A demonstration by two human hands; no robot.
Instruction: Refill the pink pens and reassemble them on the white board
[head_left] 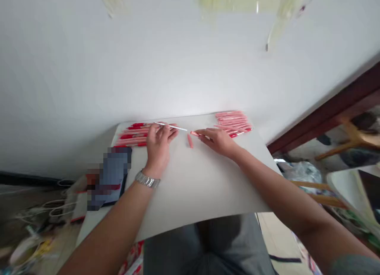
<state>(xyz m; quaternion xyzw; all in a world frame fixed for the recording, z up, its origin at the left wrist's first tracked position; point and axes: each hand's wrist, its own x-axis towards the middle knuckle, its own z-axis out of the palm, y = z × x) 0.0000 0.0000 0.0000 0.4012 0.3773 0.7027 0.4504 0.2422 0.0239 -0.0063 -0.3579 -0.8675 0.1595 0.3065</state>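
A person sits at a white board point(192, 188) that lies across the lap, and both bare hands work near its far edge. The left hand point(158, 142), with a metal watch point(147, 179) on its wrist, pinches a thin white pen refill point(172, 126) between thumb and fingertips; the refill points from that hand toward the middle of the board, slightly above its surface. The right hand point(218, 140) lies just right of the board's middle, its fingers curled around a pink pen barrel point(196, 134) whose tip sticks out toward the left hand. The refill's free end and the barrel's tip are near each other but do not appear to touch. A small pink pen piece point(190, 140) lies flat on the board between the two hands, apart from both.

At the board's far left corner, behind the left hand, a row of red and pink pens point(133, 135) lies side by side. At the board's far right corner, beyond the right hand, a second group of pink pens point(233, 122) lies in a loose stack. A dark phone point(114, 176), partly blurred out, rests at the board's left edge, near the left wrist. Grey trousers point(208, 247) show below the board's near edge.
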